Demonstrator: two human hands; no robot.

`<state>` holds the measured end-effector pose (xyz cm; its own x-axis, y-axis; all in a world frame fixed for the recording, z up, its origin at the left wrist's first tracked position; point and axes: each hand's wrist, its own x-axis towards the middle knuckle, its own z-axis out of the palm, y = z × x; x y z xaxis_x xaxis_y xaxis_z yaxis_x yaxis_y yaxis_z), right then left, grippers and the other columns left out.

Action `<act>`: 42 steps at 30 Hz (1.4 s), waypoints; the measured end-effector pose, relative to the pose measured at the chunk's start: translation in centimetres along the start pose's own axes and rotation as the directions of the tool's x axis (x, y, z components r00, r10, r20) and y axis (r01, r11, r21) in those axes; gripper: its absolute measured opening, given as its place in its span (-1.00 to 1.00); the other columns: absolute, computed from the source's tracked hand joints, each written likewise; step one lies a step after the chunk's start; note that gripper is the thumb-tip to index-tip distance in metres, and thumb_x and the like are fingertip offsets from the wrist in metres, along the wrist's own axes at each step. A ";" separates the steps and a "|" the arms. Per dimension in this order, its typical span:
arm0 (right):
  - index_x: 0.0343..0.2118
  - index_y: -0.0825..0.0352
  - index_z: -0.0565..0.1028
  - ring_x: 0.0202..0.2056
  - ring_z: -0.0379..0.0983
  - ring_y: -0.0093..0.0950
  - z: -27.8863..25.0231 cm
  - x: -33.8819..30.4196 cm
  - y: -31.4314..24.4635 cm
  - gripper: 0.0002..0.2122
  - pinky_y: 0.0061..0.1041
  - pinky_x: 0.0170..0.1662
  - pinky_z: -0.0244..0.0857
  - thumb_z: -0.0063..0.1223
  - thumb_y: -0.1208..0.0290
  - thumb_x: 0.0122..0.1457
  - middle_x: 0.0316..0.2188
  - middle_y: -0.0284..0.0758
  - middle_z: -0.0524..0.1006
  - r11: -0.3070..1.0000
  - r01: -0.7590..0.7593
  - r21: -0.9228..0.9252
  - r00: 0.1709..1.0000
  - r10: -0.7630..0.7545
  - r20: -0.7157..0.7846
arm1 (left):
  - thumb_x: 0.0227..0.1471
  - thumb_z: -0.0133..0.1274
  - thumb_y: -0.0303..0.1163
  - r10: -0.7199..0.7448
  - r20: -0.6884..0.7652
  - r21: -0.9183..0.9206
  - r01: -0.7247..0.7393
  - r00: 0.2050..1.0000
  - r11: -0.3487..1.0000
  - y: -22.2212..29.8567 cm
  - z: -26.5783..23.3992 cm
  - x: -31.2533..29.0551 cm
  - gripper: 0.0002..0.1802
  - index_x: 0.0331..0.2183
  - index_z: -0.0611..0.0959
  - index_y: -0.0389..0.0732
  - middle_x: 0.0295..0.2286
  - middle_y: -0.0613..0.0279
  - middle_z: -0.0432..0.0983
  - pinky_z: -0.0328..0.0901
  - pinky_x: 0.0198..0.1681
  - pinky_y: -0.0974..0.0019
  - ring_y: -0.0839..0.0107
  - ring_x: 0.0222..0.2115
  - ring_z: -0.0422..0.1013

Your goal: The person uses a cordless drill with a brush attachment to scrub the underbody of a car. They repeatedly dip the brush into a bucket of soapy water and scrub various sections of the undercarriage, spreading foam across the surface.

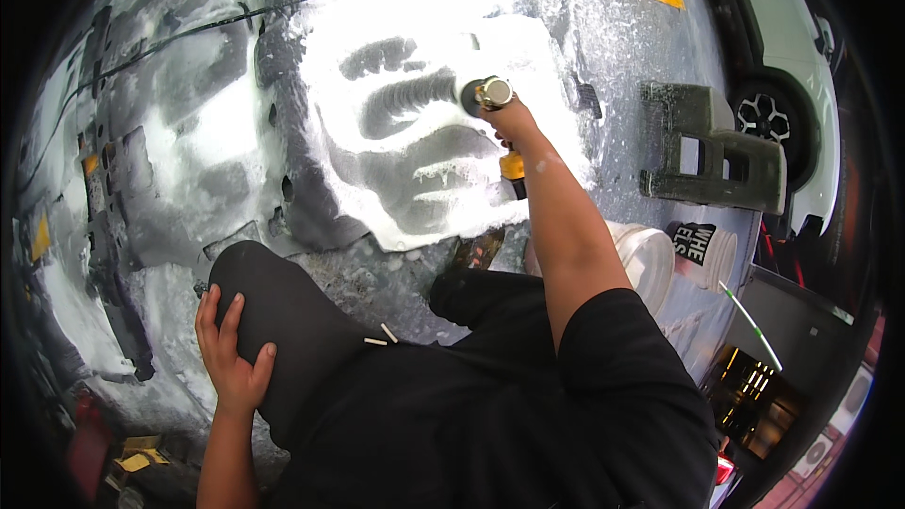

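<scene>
My right hand (509,123) grips a yellow and black power drill (512,166), its head turned down with a dark round brush (470,99) at the front. The brush meets a dark car floor carpet (396,104) covered in thick white foam. Curved swirl marks and dark bare patches show through the foam left of the drill. My left hand (232,349) lies on my bent left knee, fingers apart, holding nothing. My fingers hide part of the drill's handle.
More foamy dark carpet pieces (189,113) spread to the left, crossed by a thin dark hose (203,28). To the right stand a grey-green step stool (679,118), a white bucket (652,259) and a smaller tub (721,259) with a green-white stick (754,330). Beyond is a white car (811,47).
</scene>
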<state>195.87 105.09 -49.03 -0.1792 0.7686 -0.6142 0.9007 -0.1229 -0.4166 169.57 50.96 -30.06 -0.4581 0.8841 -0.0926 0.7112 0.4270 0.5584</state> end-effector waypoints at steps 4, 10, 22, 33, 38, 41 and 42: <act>0.16 0.28 0.42 -0.40 0.60 -0.34 7.0 -3.1 -0.4 -0.42 -0.32 -0.33 0.50 0.36 0.22 0.09 -0.34 -0.18 0.65 0.976 0.207 -0.074 0.977 -0.209 -0.031 | -0.03 0.24 -0.11 0.019 0.037 -0.028 -0.018 0.999 0.999 0.7 0.5 1.7 -0.23 0.21 0.52 -0.16 0.30 -0.12 0.21 0.00 0.36 -0.25 -0.24 0.30 0.12; 0.29 0.28 0.24 0.03 0.54 0.02 12.7 -11.2 -4.9 -0.20 -0.14 0.09 0.43 0.37 0.08 0.04 -0.04 -0.01 0.62 0.942 0.296 -0.156 0.949 -0.273 0.156 | -0.05 0.25 -0.13 0.002 0.065 0.003 -0.002 0.998 1.000 0.9 0.7 2.5 -0.23 0.21 0.52 -0.13 0.30 -0.10 0.20 0.01 0.35 -0.25 -0.23 0.29 0.14; 0.02 0.21 0.53 -0.64 0.38 -0.56 -1.1 -7.4 9.9 -0.55 -0.46 -0.64 0.23 0.38 0.14 0.13 -0.53 -0.38 0.54 0.975 -0.138 0.175 0.961 0.089 0.264 | -0.03 0.25 -0.11 0.091 0.088 -0.042 -0.088 0.992 0.995 0.0 0.7 3.3 -0.23 0.22 0.51 -0.13 0.30 -0.11 0.22 0.03 0.35 -0.21 -0.20 0.29 0.14; 0.29 0.35 0.25 0.07 0.53 -0.03 13.8 -21.2 3.8 -0.21 -0.19 0.13 0.41 0.34 0.07 0.07 0.00 0.00 0.60 0.996 0.081 -0.041 0.985 -0.074 0.155 | -0.06 0.27 -0.19 0.172 0.188 -0.076 -0.160 0.967 0.984 1.3 2.1 6.3 -0.22 0.22 0.51 -0.13 0.30 -0.08 0.22 0.05 0.34 -0.18 -0.19 0.26 0.17; 0.17 0.40 0.41 0.00 0.57 -0.10 9.1 -20.8 11.0 -0.32 -0.22 0.06 0.44 0.36 0.07 0.07 -0.03 -0.05 0.63 0.997 -0.071 0.012 0.995 0.070 0.064 | -0.06 0.26 -0.19 0.200 0.169 -0.089 -0.187 0.965 0.978 0.8 1.7 5.9 -0.21 0.23 0.51 -0.15 0.30 -0.09 0.23 0.06 0.33 -0.18 -0.18 0.25 0.19; 0.19 0.41 0.36 -0.18 0.65 -0.19 7.4 -20.4 14.5 -0.30 -0.24 -0.11 0.51 0.37 0.14 0.05 -0.13 -0.06 0.66 0.942 -0.274 0.193 0.960 0.279 0.002 | -0.06 0.26 -0.19 0.187 0.162 -0.104 -0.172 0.969 0.980 0.6 1.7 5.9 -0.21 0.23 0.50 -0.15 0.30 -0.09 0.23 0.06 0.33 -0.17 -0.19 0.26 0.18; 0.22 0.41 0.31 -0.26 0.68 -0.22 7.0 -20.3 14.9 -0.27 -0.26 -0.21 0.54 0.37 0.15 0.04 -0.16 -0.05 0.66 0.900 -0.336 0.278 0.931 0.361 -0.044 | -0.06 0.25 -0.20 0.179 0.165 -0.110 -0.162 0.970 0.981 0.6 1.8 5.8 -0.21 0.23 0.50 -0.15 0.30 -0.09 0.23 0.06 0.33 -0.17 -0.19 0.26 0.18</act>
<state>210.18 83.28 -47.43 0.1762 0.6992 -0.6929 0.7611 -0.5432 -0.3546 168.25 56.70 -31.73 -0.2290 0.9653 -0.1258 0.7129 0.2543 0.6536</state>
